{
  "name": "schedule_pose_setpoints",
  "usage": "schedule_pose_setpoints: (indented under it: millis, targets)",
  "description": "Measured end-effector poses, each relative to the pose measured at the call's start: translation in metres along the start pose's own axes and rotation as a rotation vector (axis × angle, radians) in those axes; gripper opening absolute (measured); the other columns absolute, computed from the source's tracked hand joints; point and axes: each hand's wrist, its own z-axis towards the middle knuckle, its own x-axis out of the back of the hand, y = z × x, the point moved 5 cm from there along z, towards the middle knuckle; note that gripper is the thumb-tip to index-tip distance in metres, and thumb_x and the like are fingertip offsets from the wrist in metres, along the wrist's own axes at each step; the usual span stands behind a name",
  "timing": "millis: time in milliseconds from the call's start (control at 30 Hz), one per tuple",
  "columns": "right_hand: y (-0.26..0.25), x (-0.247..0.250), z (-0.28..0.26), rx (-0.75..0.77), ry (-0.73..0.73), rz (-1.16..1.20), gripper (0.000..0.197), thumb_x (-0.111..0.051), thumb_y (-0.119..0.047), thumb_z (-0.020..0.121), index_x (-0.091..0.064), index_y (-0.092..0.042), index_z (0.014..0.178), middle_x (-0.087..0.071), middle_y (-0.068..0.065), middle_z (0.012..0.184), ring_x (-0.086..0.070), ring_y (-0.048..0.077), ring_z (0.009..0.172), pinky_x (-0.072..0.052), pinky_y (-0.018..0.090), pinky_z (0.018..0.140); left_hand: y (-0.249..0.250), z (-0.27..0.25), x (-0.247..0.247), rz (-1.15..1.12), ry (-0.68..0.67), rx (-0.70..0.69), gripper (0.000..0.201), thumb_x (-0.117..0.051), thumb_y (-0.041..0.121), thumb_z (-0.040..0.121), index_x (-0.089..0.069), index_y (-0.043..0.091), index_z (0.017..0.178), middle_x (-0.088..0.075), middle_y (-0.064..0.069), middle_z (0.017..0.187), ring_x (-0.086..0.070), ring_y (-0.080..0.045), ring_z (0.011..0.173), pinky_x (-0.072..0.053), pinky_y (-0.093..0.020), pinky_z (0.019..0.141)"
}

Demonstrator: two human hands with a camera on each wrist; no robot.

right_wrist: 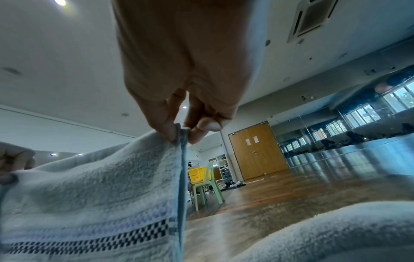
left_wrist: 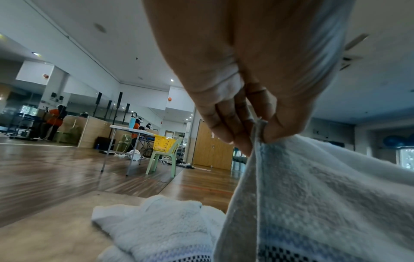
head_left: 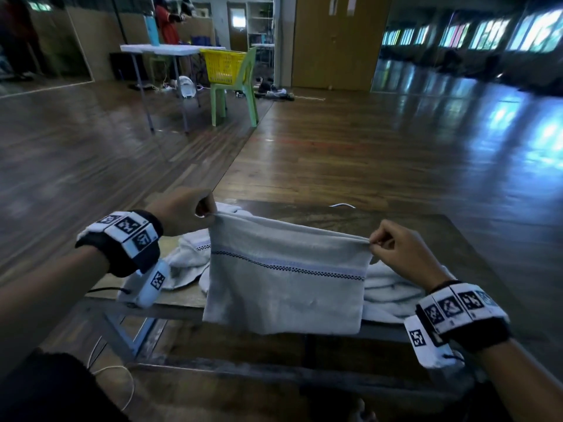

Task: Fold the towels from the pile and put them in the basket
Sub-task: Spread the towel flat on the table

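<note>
A grey towel (head_left: 286, 278) with a dark checkered stripe hangs doubled over in front of me, above the near edge of a low wooden table (head_left: 426, 226). My left hand (head_left: 210, 210) pinches its top left corner (left_wrist: 260, 129). My right hand (head_left: 372, 243) pinches the top right corner (right_wrist: 179, 134). Behind the held towel (right_wrist: 89, 186) lies a pile of white towels (head_left: 189, 257) on the table, also seen under my left hand as a crumpled pile (left_wrist: 161, 225). A yellow basket (head_left: 224, 65) sits on a green chair far across the room.
The green chair (head_left: 240, 86) stands beside a white folding table (head_left: 164, 50) at the far left. Wooden floor lies between my table and the chair. Brown double doors (head_left: 338, 41) are at the back. A person in orange stands behind the folding table.
</note>
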Motion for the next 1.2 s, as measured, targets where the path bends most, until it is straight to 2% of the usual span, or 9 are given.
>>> schedule_pose_setpoints:
  millis: [233, 367, 467, 567, 700, 833, 967, 1067, 1200]
  targets:
    - [-0.043, 0.05, -0.026, 0.064, 0.087, 0.075, 0.019, -0.065, 0.008, 0.068, -0.056, -0.008, 0.065, -0.066, -0.001, 0.076, -0.055, 0.014, 0.062, -0.039, 0.011, 0.055, 0.013, -0.048, 0.04, -0.336, -0.072, 0.035, 0.012, -0.071, 0.031, 0.068, -0.06, 0.028, 0.068, -0.067, -0.01, 0.09, -0.064, -0.024, 0.083, -0.052, -0.038, 0.076]
    - [-0.048, 0.056, -0.004, 0.068, 0.049, -0.009, 0.028, -0.066, 0.004, 0.07, -0.052, -0.019, 0.066, -0.064, 0.001, 0.075, -0.05, 0.008, 0.057, -0.038, 0.013, 0.055, 0.018, -0.035, 0.042, -0.185, -0.033, 0.036, 0.022, -0.068, 0.008, 0.081, -0.052, 0.02, 0.073, -0.059, -0.002, 0.075, -0.054, -0.022, 0.07, -0.044, -0.027, 0.066]
    - [-0.048, 0.056, 0.026, 0.038, 0.009, -0.114, 0.022, -0.063, 0.001, 0.075, -0.063, -0.016, 0.089, -0.065, 0.003, 0.083, -0.056, 0.012, 0.069, -0.04, 0.019, 0.066, 0.036, -0.015, 0.045, 0.046, 0.065, -0.004, 0.011, -0.064, 0.006, 0.082, -0.058, 0.012, 0.088, -0.058, -0.005, 0.084, -0.05, -0.02, 0.075, -0.033, -0.022, 0.062]
    - [-0.063, 0.081, 0.046, 0.093, 0.203, -0.159, 0.022, -0.06, 0.003, 0.076, -0.069, -0.008, 0.092, -0.063, 0.009, 0.088, -0.057, 0.021, 0.079, -0.039, 0.024, 0.07, 0.052, -0.004, 0.071, 0.123, 0.256, -0.067, 0.012, -0.064, 0.005, 0.081, -0.064, -0.001, 0.091, -0.059, -0.012, 0.086, -0.051, -0.023, 0.076, -0.032, -0.026, 0.063]
    - [-0.083, 0.117, 0.035, 0.192, 0.391, -0.098, 0.016, -0.061, -0.003, 0.079, -0.066, -0.015, 0.088, -0.062, 0.0, 0.083, -0.054, 0.002, 0.071, -0.038, 0.001, 0.066, 0.064, -0.012, 0.107, 0.003, 0.475, -0.188, 0.007, -0.065, 0.006, 0.081, -0.065, 0.005, 0.088, -0.061, -0.005, 0.081, -0.055, -0.021, 0.073, -0.04, -0.017, 0.061]
    - [-0.073, 0.113, 0.007, 0.197, 0.262, -0.049, 0.016, -0.063, -0.005, 0.079, -0.063, -0.02, 0.086, -0.064, -0.009, 0.076, -0.057, -0.006, 0.071, -0.042, 0.004, 0.064, 0.061, -0.036, 0.092, -0.186, 0.282, -0.221, 0.01, -0.06, 0.024, 0.077, -0.054, 0.032, 0.075, -0.058, 0.013, 0.069, -0.054, -0.004, 0.065, -0.044, -0.014, 0.062]
    - [-0.044, 0.066, -0.03, 0.109, -0.195, -0.083, 0.025, -0.066, -0.003, 0.076, -0.062, -0.027, 0.076, -0.064, -0.017, 0.09, -0.06, -0.002, 0.074, -0.041, 0.006, 0.063, 0.029, -0.06, 0.023, -0.12, -0.165, -0.113, 0.016, -0.056, 0.046, 0.071, -0.061, 0.033, 0.08, -0.066, 0.012, 0.078, -0.062, 0.0, 0.072, -0.053, -0.022, 0.072]
    - [-0.019, 0.02, -0.059, 0.037, -0.543, -0.208, 0.016, -0.063, -0.019, 0.073, -0.058, -0.035, 0.072, -0.064, -0.01, 0.076, -0.058, -0.004, 0.079, -0.042, 0.01, 0.066, 0.012, -0.076, -0.035, -0.048, -0.449, -0.015, 0.01, -0.063, 0.027, 0.08, -0.058, 0.036, 0.079, -0.067, 0.01, 0.086, -0.063, -0.009, 0.081, -0.053, -0.028, 0.079]
    - [0.009, -0.015, -0.068, -0.041, -0.672, -0.29, 0.008, -0.055, -0.039, 0.071, -0.06, -0.033, 0.074, -0.064, -0.011, 0.08, -0.058, 0.006, 0.078, -0.048, 0.027, 0.072, 0.0, -0.077, -0.079, 0.021, -0.539, -0.02, 0.017, -0.06, 0.021, 0.084, -0.053, 0.036, 0.082, -0.061, 0.012, 0.086, -0.057, -0.003, 0.077, -0.045, -0.014, 0.072]
